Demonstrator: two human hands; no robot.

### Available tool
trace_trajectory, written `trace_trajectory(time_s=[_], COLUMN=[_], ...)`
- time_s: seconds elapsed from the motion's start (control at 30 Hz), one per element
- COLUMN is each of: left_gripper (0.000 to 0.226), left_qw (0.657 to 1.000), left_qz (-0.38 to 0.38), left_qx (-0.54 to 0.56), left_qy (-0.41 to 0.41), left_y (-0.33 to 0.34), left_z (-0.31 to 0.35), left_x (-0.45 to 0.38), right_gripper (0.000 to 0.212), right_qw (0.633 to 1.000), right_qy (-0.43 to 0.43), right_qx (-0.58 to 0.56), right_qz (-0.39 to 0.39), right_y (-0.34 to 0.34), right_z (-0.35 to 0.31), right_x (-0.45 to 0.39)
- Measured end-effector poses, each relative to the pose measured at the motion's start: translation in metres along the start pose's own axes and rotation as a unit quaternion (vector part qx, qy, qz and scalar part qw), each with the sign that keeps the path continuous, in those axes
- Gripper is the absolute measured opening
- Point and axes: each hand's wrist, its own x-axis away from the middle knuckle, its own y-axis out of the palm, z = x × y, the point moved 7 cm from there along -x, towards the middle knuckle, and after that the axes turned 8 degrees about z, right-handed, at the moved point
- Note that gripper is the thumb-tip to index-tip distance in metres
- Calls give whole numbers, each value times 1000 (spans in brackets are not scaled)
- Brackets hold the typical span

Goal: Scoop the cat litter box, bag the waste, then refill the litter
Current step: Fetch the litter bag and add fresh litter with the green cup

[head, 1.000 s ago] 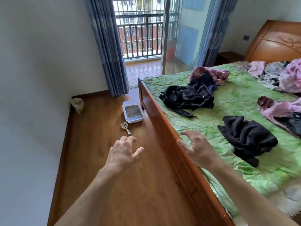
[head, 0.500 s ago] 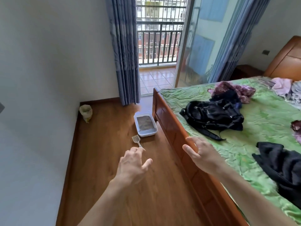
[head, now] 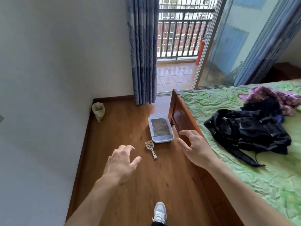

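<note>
Well, nearest to me a grey sneaker (head: 160, 212) pokes in at the bottom edge, the leg above it cut off by the frame. Both my forearms run out of the lower corners, so I see no elbows. My left hand (head: 120, 162) hangs over the wooden floor (head: 130, 193) with fingers loosely spread, gripping nothing. My right hand (head: 193, 147) is likewise spread and empty, held in front of the bed's wooden footboard (head: 182, 111), hiding part of it.

Between the hands and just beyond them lies the litter scoop (head: 151, 147) flat on the floor, slotted head pointing away, handle toward me; neither hand touches it. Just past the scoop sits the litter box (head: 160, 128), pale tray with grey litter inside, close beside the footboard. Whether there is waste in the litter I cannot make out.

Farther off, a small open bag (head: 98, 110) leans in the wall corner; its contents are too small to tell. On the green bedspread (head: 228, 160) to the right lie a black backpack (head: 247, 129) and purple clothes (head: 275, 97), cut by the frame edge. A blue curtain (head: 142, 51) hangs beside the open balcony door.
</note>
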Motion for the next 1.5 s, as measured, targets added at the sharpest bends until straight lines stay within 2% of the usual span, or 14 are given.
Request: trace_trajectory(time_s=[0.13,0.27,0.47,0.7,0.93,1.1,1.5], left_gripper=[42,41,40,39,40,42,43], left_qw=[999,998,994,987,987,989,977], left_qz=[8,28,33,53,60,66,72], left_qx=[-16,-25,-9,6,46,48,44], left_qy=[-31,-56,-108,-151,-142,-123,-195], left_y=[-12,-22,-23,-31,-46,-64,-93], left_z=[-6,-11,-34,-91,-145,-171,-285], left_x=[-63,-130,-185,-266,-395,-475,-586], right_gripper=[45,46,43,41,43,46,48], right_qw=[1000,999,997,993,992,986,977], right_qy=[9,-23,-42,-77,-85,-123,-153], right_qx=[-25,-22,-43,-13,45,63,48], right_qz=[-15,-30,-56,-88,-84,-92,-137], right_y=[13,28,55,109,152,189,297], right_z=[4,-4,-32,-77,-133,-186,-264], right_x=[-79,-155,-235,-330,-434,-498,-648])
